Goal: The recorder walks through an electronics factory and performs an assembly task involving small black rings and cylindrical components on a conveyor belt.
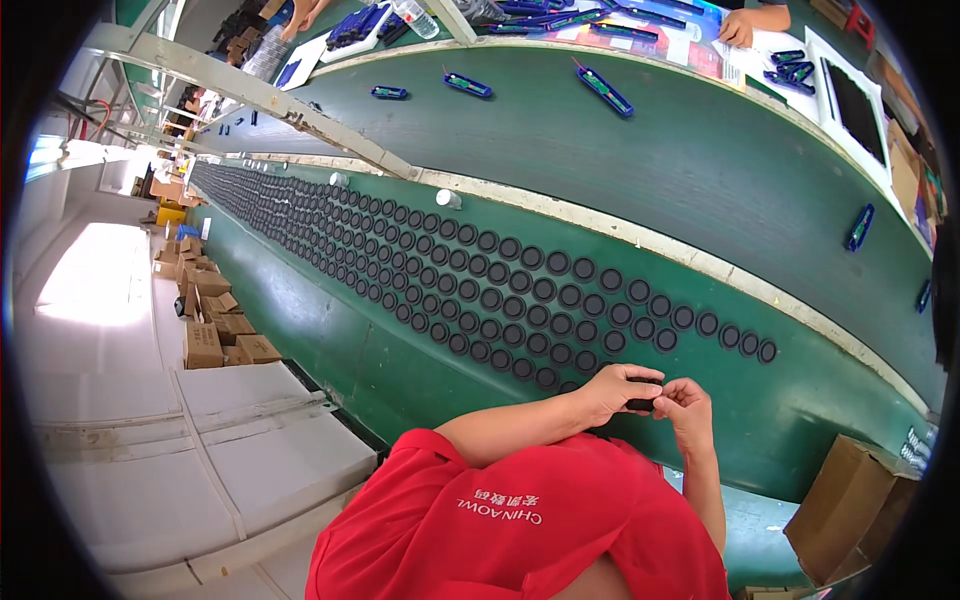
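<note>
Close in front of my red shirt, my left hand (610,393) grips a small black round part (641,404) between thumb and fingers. My right hand (688,410) meets it from the other side, thumb and fingers pinched together at the part's edge. Fingers cover much of the part, so its details are hidden. Just beyond and to the left, black round ringed discs (543,289) lie in long rows on the green tabletop (420,365). The rows run far off to the left; a single line of discs reaches right.
A pale ledge (690,262) divides my table from a dark conveyor belt (500,150) carrying blue oblong devices (604,92). Small white cylinders (449,199) stand along the ledge. A cardboard box (845,505) is at right. Across the belt, another person's hand (738,28) rests.
</note>
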The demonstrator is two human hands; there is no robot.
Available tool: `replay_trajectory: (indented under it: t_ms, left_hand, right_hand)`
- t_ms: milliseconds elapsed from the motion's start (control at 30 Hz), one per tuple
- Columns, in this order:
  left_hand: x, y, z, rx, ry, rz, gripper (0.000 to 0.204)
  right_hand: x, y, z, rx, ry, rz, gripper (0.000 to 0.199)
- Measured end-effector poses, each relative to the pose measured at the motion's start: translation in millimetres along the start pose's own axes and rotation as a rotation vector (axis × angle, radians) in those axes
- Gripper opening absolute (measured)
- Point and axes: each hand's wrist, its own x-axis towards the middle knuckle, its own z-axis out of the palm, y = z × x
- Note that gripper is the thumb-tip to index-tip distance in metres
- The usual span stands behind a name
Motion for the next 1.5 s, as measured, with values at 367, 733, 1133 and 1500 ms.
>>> replay_trajectory:
  t_ms: [367, 733, 1133, 1500]
  left_hand:
    - [-1.0, 0.4, 11.9, 0.096, 0.031, 0.081, 0.041]
    - [-2.7, -7.9, 18.0, 0.104, 0.137, 0.126, 0.036]
    - [-8.9, 9.0, -14.2, 0.029, 0.356, 0.225, 0.022]
    - [0.0, -0.1, -6.4, -0.054, 0.23, 0.058, 0.025]
  right_hand:
    - [0.6, 8.6, -10.3, 0.145, -0.049, 0.021, 0.017]
    - [-9.2, 2.4, -10.0, -0.058, 0.089, 0.063, 0.008]
    - [24.6, 4.9, -56.5, -0.148, 0.352, -0.07, 0.01]
    - [64.3, 11.2, -48.6, -0.541, 0.463, -0.117, 0.016]
